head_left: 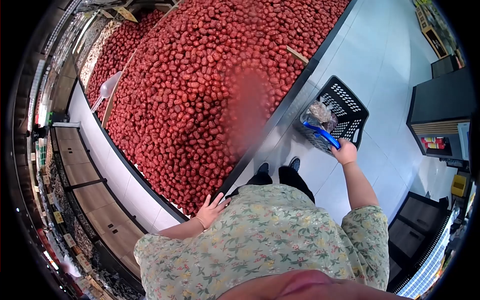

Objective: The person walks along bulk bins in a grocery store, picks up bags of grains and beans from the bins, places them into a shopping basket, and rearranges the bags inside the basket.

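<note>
My right hand [344,151] is closed round the blue handle [323,134] of a dark perforated shopping basket [354,107], held to the right of my body. Inside the basket lie clear plastic bags [320,114] with pale and dark contents. My left hand [212,210] rests at the near corner of a big display bin, its fingers apart and nothing in them, beside the dark rim [240,167]. A great heap of red dried dates [185,95] fills the bin. A blurred patch hides part of the heap.
A clear scoop [107,87] lies at the bin's left side by a wooden divider [115,97]. Wooden-fronted cabinets [87,175] stand at the left. Dark shelving [440,117] is at the right. Pale floor tiles [385,65] run between, with my feet below me.
</note>
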Demonstrator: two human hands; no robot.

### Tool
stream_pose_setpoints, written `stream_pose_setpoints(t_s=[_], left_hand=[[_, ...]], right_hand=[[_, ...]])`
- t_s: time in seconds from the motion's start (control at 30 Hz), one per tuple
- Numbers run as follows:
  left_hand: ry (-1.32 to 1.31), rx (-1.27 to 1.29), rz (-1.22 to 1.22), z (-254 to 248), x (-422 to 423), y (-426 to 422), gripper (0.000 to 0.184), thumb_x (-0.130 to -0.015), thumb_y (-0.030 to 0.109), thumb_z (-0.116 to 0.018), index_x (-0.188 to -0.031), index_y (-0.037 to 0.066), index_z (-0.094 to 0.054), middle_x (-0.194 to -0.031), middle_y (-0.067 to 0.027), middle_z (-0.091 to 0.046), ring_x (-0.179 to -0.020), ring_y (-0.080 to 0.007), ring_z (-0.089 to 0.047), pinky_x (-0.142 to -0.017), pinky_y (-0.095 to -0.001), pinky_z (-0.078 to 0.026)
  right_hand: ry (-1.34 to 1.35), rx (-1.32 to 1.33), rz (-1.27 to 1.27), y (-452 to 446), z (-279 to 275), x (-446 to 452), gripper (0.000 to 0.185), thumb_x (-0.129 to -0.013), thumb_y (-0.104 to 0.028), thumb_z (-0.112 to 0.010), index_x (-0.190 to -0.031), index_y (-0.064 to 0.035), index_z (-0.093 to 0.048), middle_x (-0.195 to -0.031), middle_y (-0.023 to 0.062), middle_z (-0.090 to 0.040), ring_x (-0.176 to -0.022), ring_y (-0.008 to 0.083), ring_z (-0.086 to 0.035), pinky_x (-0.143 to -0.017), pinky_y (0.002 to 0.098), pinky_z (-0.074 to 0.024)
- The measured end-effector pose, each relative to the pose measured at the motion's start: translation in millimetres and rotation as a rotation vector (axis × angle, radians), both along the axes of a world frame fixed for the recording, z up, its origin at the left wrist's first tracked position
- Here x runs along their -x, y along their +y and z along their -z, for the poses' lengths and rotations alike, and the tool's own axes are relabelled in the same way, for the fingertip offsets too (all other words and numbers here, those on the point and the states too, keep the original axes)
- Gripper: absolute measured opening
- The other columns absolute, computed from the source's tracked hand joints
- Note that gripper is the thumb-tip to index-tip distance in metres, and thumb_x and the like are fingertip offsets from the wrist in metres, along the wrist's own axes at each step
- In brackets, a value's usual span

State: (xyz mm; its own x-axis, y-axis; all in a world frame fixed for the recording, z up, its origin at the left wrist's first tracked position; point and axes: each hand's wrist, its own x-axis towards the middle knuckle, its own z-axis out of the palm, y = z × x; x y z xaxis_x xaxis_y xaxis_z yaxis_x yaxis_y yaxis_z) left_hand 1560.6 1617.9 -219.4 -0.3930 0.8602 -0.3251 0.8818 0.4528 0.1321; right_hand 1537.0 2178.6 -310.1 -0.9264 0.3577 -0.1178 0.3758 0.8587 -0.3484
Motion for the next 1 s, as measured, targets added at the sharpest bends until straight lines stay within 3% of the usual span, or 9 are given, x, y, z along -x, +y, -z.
stream_pose_setpoints(t_s=[0.27,0.4,0.5,0.57,0.67,0.73,0.8,0.9,1.0], left_hand=[[0.117,0.14,-0.258,-7.2,-20.4,28.1,0.027,-0.083,0.023,-0.052,-0.107,0.02,-0.064,-0.131,0.0067,-0.052,-0.14,-0.0216,-0.023,-0.107,-0.0617,-0.014],[0.025,-0.132,-0.519,-25.9,6.4,93.7,0.023,-0.076,0.017,-0.06,-0.099,0.017,-0.064,-0.113,0.0026,-0.06,-0.122,-0.0238,-0.044,-0.106,-0.0579,-0.022],[0.226,-0.495,-0.5,-28.4,77.9,178.5,0.031,-0.068,-0.001,-0.063,-0.097,0.01,-0.063,-0.099,-0.0055,-0.06,-0.098,-0.0265,-0.055,-0.091,-0.0437,-0.04],[0.285,-0.654,-0.443,-20.9,135.9,246.9,0.029,-0.069,-0.004,-0.063,-0.097,0.005,-0.061,-0.101,-0.0111,-0.06,-0.093,-0.0286,-0.058,-0.079,-0.0377,-0.045],[0.232,-0.724,-0.461,-6.1,205.5,367.3,0.029,-0.072,0.001,-0.061,-0.101,0.002,-0.061,-0.107,-0.0143,-0.06,-0.096,-0.0337,-0.057,-0.085,-0.0411,-0.046],[0.123,-0.475,-0.5,23.9,242.1,441.5,0.033,-0.077,0.012,-0.059,-0.109,0.004,-0.061,-0.113,-0.0158,-0.058,-0.108,-0.0334,-0.054,-0.093,-0.0407,-0.043],[0.277,-0.612,-0.186,11.3,267.5,491.8,0.034,-0.08,0.018,-0.056,-0.111,0.005,-0.061,-0.121,-0.016,-0.054,-0.118,-0.032,-0.048,-0.099,-0.0421,-0.039],[0.516,-0.379,-0.033,40.6,310.2,519.9,0.033,-0.082,0.02,-0.052,-0.11,0.006,-0.061,-0.129,-0.0151,-0.05,-0.127,-0.0316,-0.04,-0.104,-0.0457,-0.033],[0.419,-0.255,-0.016,68.7,346.5,505.4,0.031,-0.081,0.022,-0.053,-0.105,0.006,-0.062,-0.143,-0.0104,-0.037,-0.134,-0.0318,-0.031,-0.107,-0.049,-0.028]], right_hand=[[-0.046,0.025,0.012,53.8,2.8,36.7,0.023,-0.069,-0.028,-0.067,-0.077,-0.0073,-0.062,-0.079,0.0137,-0.064,-0.075,0.033,-0.064,-0.069,0.0428,-0.0507],[-0.05,0.029,0.02,89.9,9.4,55.4,0.023,-0.07,-0.028,-0.067,-0.079,-0.0069,-0.062,-0.08,0.014,-0.065,-0.076,0.033,-0.064,-0.07,0.0434,-0.0511],[-0.018,0.021,-0.041,113.2,13.2,68.1,0.024,-0.07,-0.026,-0.066,-0.08,-0.0055,-0.061,-0.08,0.0149,-0.064,-0.073,0.0333,-0.064,-0.068,0.0438,-0.0514],[-0.004,0.016,-0.033,123.8,14.0,74.4,0.024,-0.07,-0.027,-0.067,-0.081,-0.0057,-0.061,-0.08,0.0148,-0.064,-0.073,0.0332,-0.064,-0.068,0.0435,-0.0518],[0.029,-0.028,-0.034,150.0,26.3,86.5,0.025,-0.07,-0.027,-0.067,-0.086,-0.0073,-0.063,-0.082,0.0143,-0.065,-0.076,0.0318,-0.064,-0.07,0.0421,-0.0527],[0.097,-0.003,-0.033,161.8,23.4,93.1,0.026,-0.071,-0.027,-0.067,-0.088,-0.0084,-0.064,-0.082,0.014,-0.065,-0.077,0.0316,-0.064,-0.07,0.0417,-0.0528],[0.067,-0.006,-0.052,175.5,25.1,100.2,0.025,-0.071,-0.027,-0.067,-0.088,-0.0086,-0.064,-0.083,0.0139,-0.065,-0.077,0.0315,-0.064,-0.07,0.0414,-0.0528],[0.062,-0.005,-0.066,190.1,29.8,108.2,0.025,-0.072,-0.027,-0.067,-0.088,-0.0086,-0.064,-0.083,0.014,-0.065,-0.077,0.0314,-0.064,-0.07,0.0413,-0.0527],[0.084,0.001,-0.071,199.5,29.3,114.6,0.026,-0.072,-0.027,-0.068,-0.089,-0.0077,-0.064,-0.083,0.0143,-0.065,-0.077,0.0316,-0.064,-0.07,0.0415,-0.0526]])
